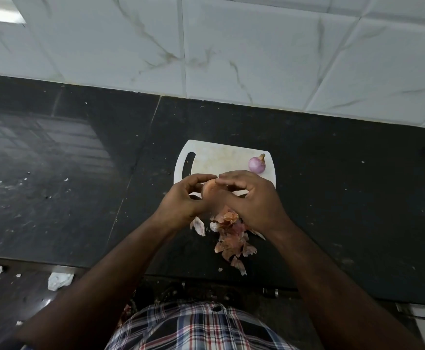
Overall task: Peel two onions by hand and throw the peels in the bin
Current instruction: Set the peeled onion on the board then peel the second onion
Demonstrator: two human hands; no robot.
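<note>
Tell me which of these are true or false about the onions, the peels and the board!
1. Both hands hold one onion. True: left hand and right hand wrap around it.
2. The other onion sits on the white cutting board. True.
3. The peels are in a bin. False: they lie on the dark counter.
4. The board onion is cut in half. False: it is whole.
</note>
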